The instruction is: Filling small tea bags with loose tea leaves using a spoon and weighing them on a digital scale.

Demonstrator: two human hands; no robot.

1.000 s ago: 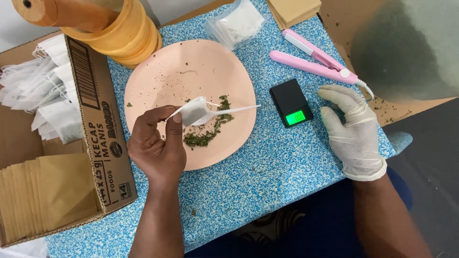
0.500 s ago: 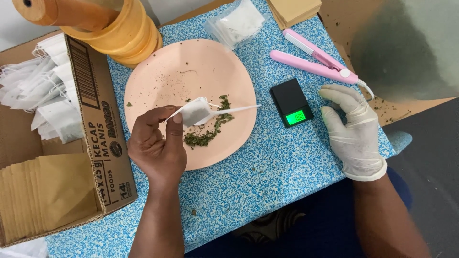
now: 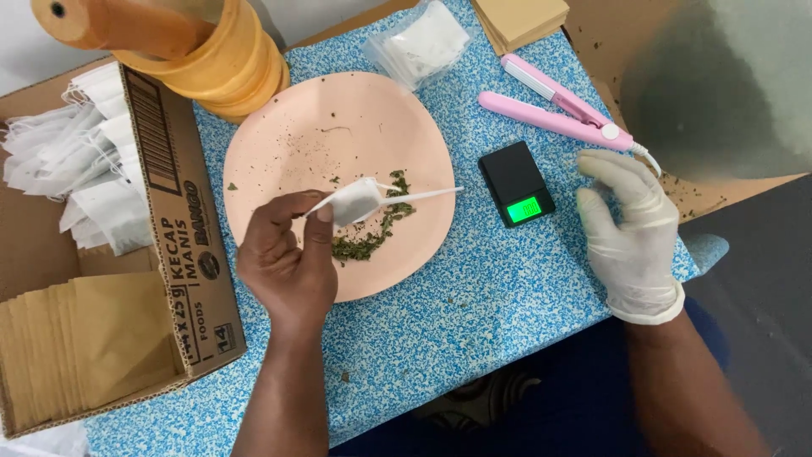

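1. Head view: left hand (image 3: 283, 267), bare, pinches a small white filter bag (image 3: 355, 201) together with a white plastic spoon (image 3: 423, 195), over the pink plate (image 3: 279, 140).
2. Dried green herb (image 3: 368, 241) lies on the plate just right of that hand.
3. Right hand (image 3: 630, 233), gloved, fingers spread, rests flat on the bench (image 3: 474, 313), holding nothing.
4. Black pocket scale (image 3: 516, 182) sits just left of the right hand; pink sealer (image 3: 554, 114) lies beyond it.

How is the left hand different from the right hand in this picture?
The left hand is bare; the right hand wears a white glove. The left hand pinches a small white bag over the pink plate; the right hand rests open and empty on the blue table, beside the black scale.
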